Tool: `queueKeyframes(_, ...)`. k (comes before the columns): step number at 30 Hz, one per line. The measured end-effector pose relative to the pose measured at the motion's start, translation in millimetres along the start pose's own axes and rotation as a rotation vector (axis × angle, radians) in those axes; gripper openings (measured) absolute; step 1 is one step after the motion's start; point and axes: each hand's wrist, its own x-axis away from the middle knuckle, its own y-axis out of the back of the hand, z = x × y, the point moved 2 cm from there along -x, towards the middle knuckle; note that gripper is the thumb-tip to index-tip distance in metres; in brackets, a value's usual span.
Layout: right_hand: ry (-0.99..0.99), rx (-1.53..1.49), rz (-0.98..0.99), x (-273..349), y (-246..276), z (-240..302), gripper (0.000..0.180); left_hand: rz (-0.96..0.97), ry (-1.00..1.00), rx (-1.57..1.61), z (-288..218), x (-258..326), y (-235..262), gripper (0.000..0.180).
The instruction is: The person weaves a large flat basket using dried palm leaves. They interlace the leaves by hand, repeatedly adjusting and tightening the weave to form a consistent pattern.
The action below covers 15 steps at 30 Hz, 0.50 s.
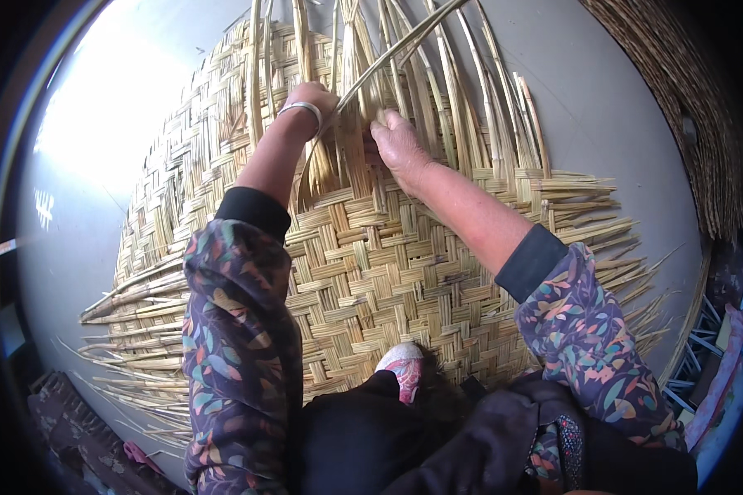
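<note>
Both hands at the mat's far edge.
I see the left hand [309, 103] pinching a loose strip [388, 58] whose long axis runs up-right; the right hand [396, 144] just beside it presses the mat [363, 256], grip hidden.

Smooth grey floor [611, 107], brightly lit by a glare patch [111, 99] at upper left. A coarse woven straw mat [685, 99] curves along the upper right edge. Dark patterned cloth [74, 429] lies lower left; pale metal rods [689, 375] show at lower right.
</note>
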Motion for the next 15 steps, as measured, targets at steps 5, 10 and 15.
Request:
queueKeyframes(5, -0.055, 0.085, 0.002, 3.0, 5.3, 7.3, 0.031, 0.282, 0.293, 1.136, -21.0, 41.1, 10.7, 0.024)
queueKeyframes(10, -0.051, 0.098, -0.038, 5.3, -4.9, 7.1, 0.037, 0.281, 0.327, 1.341, 2.5, 46.4, 11.5, 0.043)
queueKeyframes(15, -0.064, 0.215, -0.002, 7.9, -5.1, 10.9, 0.039, 0.216, 0.311, 1.421, 7.3, 50.6, 10.6, 0.038)
